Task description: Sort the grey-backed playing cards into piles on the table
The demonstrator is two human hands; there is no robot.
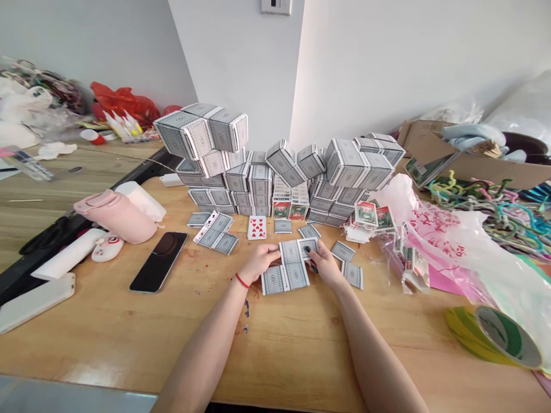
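My left hand (259,263), with a red string on its wrist, grips the left side of a joined piece of playing cards (296,264) whose grey patterned backs face up. On the opposite side, my right hand (326,264), with dark nail polish, grips the same piece at its upper right. Fingertips under the cards are partly hidden. Just beyond lie a seven-or-so of hearts card (257,228), face up, and folded cards (283,226). More folded cards (343,251) lie beside my right hand, and a joined card piece (215,232) lies to the left.
Behind stand stacked blocks of folded cards (260,180) and card boxes (280,208). Left are a phone (158,262), a pink tumbler (116,215) and white cases (38,301). Right are a plastic bag (495,269), tape roll (493,335) and cardboard box (477,166).
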